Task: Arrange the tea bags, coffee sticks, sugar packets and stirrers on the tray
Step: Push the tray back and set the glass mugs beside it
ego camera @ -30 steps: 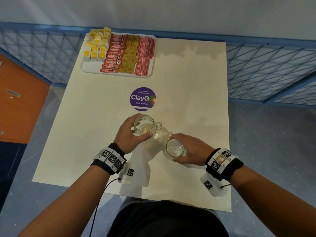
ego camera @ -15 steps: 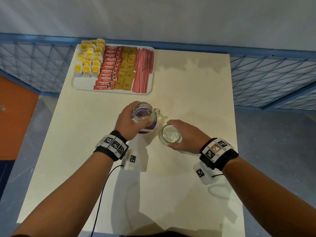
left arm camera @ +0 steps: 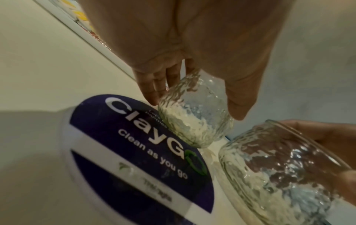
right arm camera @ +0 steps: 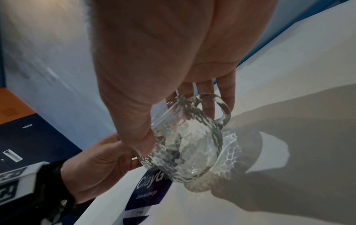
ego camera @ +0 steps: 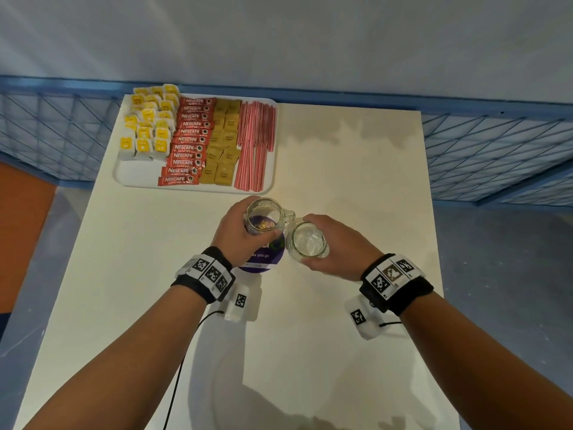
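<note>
A white tray [ego camera: 133,179] sits at the table's far left corner. It holds rows of yellow tea bags [ego camera: 148,125], red coffee sticks [ego camera: 189,139], brown sugar packets [ego camera: 223,144] and red-striped stirrers [ego camera: 255,144]. My left hand [ego camera: 237,232] grips a clear glass mug [ego camera: 265,215] with a handle, just in front of the tray. My right hand [ego camera: 336,248] grips a second clear glass mug [ego camera: 307,243] beside it. The left wrist view shows both textured mugs, the left one [left arm camera: 194,120] and the right one [left arm camera: 279,175], held above the table. The right wrist view shows the right mug [right arm camera: 188,144].
A round purple ClayGo sticker [ego camera: 263,260] lies on the white table [ego camera: 341,156] under the two mugs. Blue mesh railing [ego camera: 496,156] borders the table at the back and sides. An orange cabinet [ego camera: 21,237] stands lower left.
Both hands have carried their mugs away from me toward the tray, and they now hang over the purple sticker. The tray's contents are unchanged.
</note>
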